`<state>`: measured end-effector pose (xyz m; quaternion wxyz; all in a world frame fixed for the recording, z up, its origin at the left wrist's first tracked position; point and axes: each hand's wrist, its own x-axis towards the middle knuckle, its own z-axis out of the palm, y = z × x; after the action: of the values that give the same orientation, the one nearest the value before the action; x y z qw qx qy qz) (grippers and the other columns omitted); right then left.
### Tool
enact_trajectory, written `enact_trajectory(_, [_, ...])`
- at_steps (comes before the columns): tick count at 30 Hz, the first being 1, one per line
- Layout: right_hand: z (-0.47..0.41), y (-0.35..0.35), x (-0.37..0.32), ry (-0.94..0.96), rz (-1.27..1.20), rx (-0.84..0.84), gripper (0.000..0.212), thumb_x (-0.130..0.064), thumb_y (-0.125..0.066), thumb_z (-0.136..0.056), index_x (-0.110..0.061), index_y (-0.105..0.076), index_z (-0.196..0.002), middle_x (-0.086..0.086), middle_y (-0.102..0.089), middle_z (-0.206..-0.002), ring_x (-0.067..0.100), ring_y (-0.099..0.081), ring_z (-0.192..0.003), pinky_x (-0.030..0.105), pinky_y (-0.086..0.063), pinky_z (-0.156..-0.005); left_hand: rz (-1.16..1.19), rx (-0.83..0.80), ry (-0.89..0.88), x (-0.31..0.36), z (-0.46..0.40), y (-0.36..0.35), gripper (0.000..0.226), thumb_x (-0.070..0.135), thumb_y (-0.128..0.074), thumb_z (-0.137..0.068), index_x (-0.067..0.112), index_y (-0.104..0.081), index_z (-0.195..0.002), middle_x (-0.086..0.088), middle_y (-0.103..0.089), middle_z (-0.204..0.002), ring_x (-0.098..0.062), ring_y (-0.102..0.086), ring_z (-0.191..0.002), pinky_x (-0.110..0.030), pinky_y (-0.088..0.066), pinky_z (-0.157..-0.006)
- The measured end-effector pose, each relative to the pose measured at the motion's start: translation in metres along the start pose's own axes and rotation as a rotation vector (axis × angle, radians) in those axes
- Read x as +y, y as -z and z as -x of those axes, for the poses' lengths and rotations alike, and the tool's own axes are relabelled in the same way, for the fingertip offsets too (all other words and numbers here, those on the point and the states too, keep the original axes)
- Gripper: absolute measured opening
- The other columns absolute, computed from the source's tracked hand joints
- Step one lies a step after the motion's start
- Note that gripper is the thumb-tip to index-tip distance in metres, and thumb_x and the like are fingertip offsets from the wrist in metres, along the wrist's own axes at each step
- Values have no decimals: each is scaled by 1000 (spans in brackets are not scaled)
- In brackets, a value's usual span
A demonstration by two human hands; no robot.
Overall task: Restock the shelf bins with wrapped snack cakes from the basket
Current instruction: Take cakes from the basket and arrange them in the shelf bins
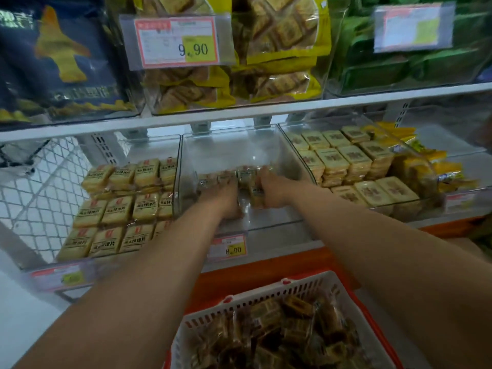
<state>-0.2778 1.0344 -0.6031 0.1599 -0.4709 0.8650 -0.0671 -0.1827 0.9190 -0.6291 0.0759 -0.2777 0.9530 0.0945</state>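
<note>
Before you stands the shelf, its clear middle bin holding a small cluster of wrapped snack cakes at the back, and the white basket of more cakes sits below. Your left hand and right hand both reach into that bin against the cakes, though you cannot tell either grip from the blur.

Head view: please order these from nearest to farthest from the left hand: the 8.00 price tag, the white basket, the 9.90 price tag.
1. 8.00 price tag, just below the left hand, on the middle bin's front.
2. 9.90 price tag, high above, on the upper shelf's bin.
3. White basket, lowest in the picture, near the person.
The last two are not far apart in rank.
</note>
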Motion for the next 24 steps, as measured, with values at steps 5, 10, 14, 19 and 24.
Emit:
enact_trajectory(5, [-22, -16, 0, 59, 107, -128, 47, -14, -74, -83, -6, -53, -125, 9, -61, -121, 26, -59, -106, 28, -47, -80, 26, -59, 6, -6, -14, -17, 91, 50, -72, -80, 23, -23, -152, -11, -36, -154, -35, -44, -133, -45, -43, -102])
enact_trajectory(10, [-28, -18, -2, 75, 39, -45, 47, -23, -72, -85, -3, -53, -124, 19, -52, -127, 32, -53, -117, 27, -39, -80, -81, -55, -41, -2, -13, -15, 88, 61, -72, -75, 39, -30, -149, -2, -31, -157, -34, -31, -141, -52, -35, -110])
enact_trajectory(14, [-24, -20, -1, 29, 15, -10, 67, -31, -77, -81, -5, -44, -132, 18, -33, -141, 32, -43, -127, 34, -43, -95, -150, -30, -39, -1, -14, -16, 77, 59, -64, -83, 42, -29, -150, -3, -27, -158, -35, -26, -142, -52, -34, -111])
enact_trajectory(19, [-17, -17, -5, 2, -47, 6, 73, -41, -82, -73, -9, -50, -130, 13, -49, -132, 31, -48, -126, 39, -49, -96, -149, -16, -33, 1, -10, -13, 70, 63, -56, -87, 40, -32, -149, -6, -34, -151, -36, -30, -139, -48, -37, -107])
enact_trajectory(24, [43, 8, -8, 16, -162, 113, 53, -28, -66, -91, -13, -48, -139, 7, -56, -135, 23, -54, -120, 30, -45, -95, -191, -12, -18, 3, 4, -4, 71, 55, -64, -87, 36, -34, -149, -8, -32, -153, -36, -29, -140, -49, -35, -108])
